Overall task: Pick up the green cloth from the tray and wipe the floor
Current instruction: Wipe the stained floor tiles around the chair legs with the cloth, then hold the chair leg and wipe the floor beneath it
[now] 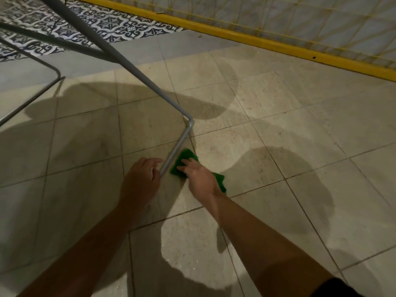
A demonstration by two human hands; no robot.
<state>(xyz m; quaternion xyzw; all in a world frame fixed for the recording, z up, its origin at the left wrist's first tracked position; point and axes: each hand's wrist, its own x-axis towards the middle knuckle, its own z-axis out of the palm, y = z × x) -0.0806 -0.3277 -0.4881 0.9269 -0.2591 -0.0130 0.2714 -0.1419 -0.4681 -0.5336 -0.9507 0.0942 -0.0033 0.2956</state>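
Note:
The green cloth (186, 156) lies flat on the beige tiled floor (278, 146), just right of a grey metal frame leg (177, 144). My right hand (198, 174) presses down on the cloth with its fingers spread over it; part of the cloth shows behind the wrist. My left hand (143, 176) is left of the frame leg, fingers curled around the leg's lower end. No tray is in view.
The grey metal frame rises from the floor bend (190, 122) toward the upper left, with a second bar (32, 97) at the left. A yellow rail with netting (257, 40) runs along the far side. Patterned blue-and-white tiles (111, 24) lie beyond a grey step.

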